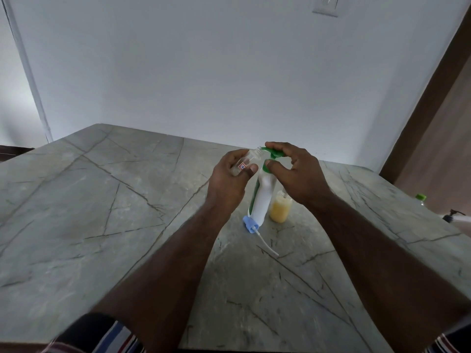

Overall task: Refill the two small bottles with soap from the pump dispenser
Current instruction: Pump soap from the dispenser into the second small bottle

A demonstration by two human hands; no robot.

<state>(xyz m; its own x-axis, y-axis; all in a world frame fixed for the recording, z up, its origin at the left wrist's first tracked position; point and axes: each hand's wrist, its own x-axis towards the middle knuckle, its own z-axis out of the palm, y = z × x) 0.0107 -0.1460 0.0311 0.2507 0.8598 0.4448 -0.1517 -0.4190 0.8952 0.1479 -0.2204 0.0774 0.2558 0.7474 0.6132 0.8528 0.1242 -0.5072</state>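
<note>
A white pump dispenser [265,197] with a green pump head [274,152] stands upright on the grey stone table [102,212]. My right hand [297,171] rests on the pump head, fingers over the top and thumb under it. My left hand [230,174] holds a small clear empty bottle [251,159] tilted, its open neck right at the green nozzle. A second small bottle [280,208], filled with yellow soap and uncapped, stands just right of the dispenser, partly behind my right wrist.
A blue spray cap with a white dip tube [251,225] lies on the table in front of the dispenser. Beyond the table's right edge are a green-capped bottle [421,198] and a dark pump top [451,216]. A white wall stands behind.
</note>
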